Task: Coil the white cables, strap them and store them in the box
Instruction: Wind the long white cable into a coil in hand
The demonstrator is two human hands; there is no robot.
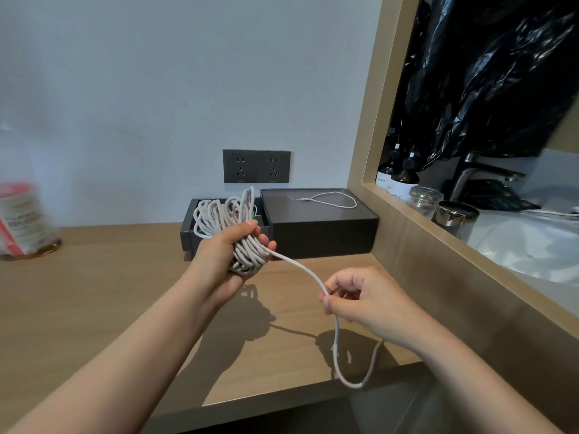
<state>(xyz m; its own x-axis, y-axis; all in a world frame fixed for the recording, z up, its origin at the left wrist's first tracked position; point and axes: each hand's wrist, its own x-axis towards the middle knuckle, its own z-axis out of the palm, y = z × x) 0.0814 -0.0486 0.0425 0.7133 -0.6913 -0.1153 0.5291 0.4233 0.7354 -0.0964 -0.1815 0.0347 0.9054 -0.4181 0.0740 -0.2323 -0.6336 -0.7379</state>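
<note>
From the head camera, your left hand [225,258] hovers over the light-brown wooden desktop [109,302], its fingers curled round a loose coil of white round cable [216,214]. The thumb lies across the front of the loops and the fingertips show at the right of the bundle. The upper loops fan out above your fist and the lower ones hang below your palm. One free strand [300,267] leaves the coil by your fingertips and runs down to the right into your right hand [363,303], which pinches it between thumb and forefinger, the other fingers curled in. Below that hand the strand drops past the desk's front edge, loops and rises again behind your wrist.

The dark grey rectangular box [322,230] sits at the back of the desk against the pale wall, under a dark grey double wall socket [256,166]. Its open drawer tray [187,233] sticks out on the left, just behind the coil; you cannot tell whether they touch. A thin white cord loop [332,198] lies on the box's top. A blurred red-and-white packet [18,220] stands at far left. Inside the wooden frame [369,151] on the right are dark pump bottles [404,180], glass jars [424,198], a dark tap [470,173] and a crumpled black plastic bag [488,73]
</note>
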